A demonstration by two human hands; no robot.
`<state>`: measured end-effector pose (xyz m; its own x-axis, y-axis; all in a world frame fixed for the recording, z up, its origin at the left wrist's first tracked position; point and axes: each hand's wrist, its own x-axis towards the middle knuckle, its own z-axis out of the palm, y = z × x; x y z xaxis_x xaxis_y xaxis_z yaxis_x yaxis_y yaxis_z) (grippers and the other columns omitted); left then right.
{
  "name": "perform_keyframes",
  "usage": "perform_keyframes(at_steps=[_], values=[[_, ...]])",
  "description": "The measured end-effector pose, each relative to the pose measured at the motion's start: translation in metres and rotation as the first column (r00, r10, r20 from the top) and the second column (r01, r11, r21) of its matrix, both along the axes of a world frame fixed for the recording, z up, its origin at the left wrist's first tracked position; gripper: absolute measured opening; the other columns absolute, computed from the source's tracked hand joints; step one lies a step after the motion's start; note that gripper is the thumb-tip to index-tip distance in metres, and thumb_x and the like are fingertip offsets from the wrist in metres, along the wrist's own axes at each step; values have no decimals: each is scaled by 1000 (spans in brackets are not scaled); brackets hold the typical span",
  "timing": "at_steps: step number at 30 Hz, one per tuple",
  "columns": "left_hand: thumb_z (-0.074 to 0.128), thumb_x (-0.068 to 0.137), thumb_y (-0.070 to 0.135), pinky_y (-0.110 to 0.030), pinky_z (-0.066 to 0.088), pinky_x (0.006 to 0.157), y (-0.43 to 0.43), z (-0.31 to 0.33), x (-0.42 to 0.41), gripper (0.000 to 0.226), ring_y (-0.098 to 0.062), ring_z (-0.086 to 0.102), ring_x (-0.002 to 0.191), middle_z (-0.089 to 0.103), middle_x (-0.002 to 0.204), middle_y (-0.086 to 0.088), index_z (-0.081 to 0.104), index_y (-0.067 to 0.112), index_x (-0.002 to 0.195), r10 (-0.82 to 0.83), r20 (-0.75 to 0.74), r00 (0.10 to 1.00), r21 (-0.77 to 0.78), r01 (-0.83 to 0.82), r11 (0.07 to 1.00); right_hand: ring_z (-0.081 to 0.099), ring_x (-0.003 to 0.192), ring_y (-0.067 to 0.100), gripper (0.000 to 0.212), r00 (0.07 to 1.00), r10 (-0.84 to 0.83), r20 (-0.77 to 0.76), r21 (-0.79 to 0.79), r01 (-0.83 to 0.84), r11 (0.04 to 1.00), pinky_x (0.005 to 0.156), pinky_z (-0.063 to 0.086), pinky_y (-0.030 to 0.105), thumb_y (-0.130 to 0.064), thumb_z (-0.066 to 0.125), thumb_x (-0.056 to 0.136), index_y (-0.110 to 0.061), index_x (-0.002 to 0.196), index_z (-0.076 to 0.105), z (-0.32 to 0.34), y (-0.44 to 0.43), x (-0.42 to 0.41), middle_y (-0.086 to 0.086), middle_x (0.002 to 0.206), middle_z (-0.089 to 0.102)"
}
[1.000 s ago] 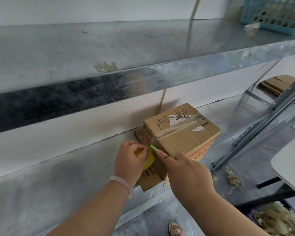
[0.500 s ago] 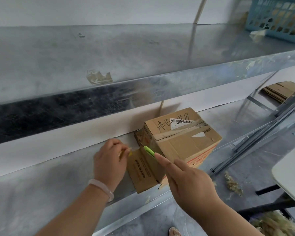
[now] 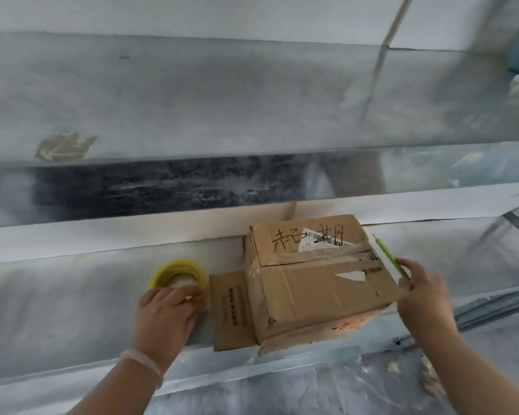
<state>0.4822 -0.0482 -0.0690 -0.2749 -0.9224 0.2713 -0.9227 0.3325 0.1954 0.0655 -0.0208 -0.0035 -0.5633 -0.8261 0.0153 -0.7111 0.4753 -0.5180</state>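
My left hand reaches forward palm down, fingers on near rim of yellow tape roll; blurred, can't tell if gripping. Roll lies flat on dull metal shelf, just left of cardboard box. Right hand, at box's right edge, pinches slim green pen-like tool. Box creased, taped, marker-scrawled.
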Motion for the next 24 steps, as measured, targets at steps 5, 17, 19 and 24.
perform_keyframes(at_steps=[5, 17, 19, 24], values=[[45, 79, 39, -34, 40, 84, 17, 1, -12, 32, -16, 70, 82, 73, 94, 15, 77, 33, 81, 134, 71, 988, 89, -140, 986, 45, 87, 18, 43, 945, 281, -164, 301, -224, 927, 76, 40, 30, -15, 54, 91, -34, 129, 59, -44, -28, -32, 1, 97, 51], [12, 96, 53, -31, 9, 120, 20, 131, -172, 63, -5, 10, 146, 20, 158, 11, 23, 25, 152, -187, -40, 982, 132, 190, 973, 5, 147, 0, 62, 544, 801, -251, 49, -819, 571, 118, -3, 19, -57, 11, 99, -29, 153, 23, 64, -13, 42, -17, 156, 16], [-1, 90, 55, -31, -3, 119, 17, 124, -179, 68, -3, 0, 146, 5, 160, 14, 9, 30, 153, -153, 134, 979, 219, 121, 968, 2, 147, 2, 76, 401, 853, -334, 201, -854, 480, 119, -5, 25, -65, -5, 93, -26, 154, 18, 55, -15, 53, -12, 160, 15], [-16, 80, 61, -29, -13, 115, 19, 117, -181, 83, -6, -8, 146, -9, 160, 6, -4, 24, 153, -27, 234, 972, 209, -23, 978, 25, 146, 9, 88, 484, 821, -303, 257, -788, 559, 119, 6, 32, -68, -6, 92, -17, 150, 36, 50, -14, 53, -3, 157, 31]])
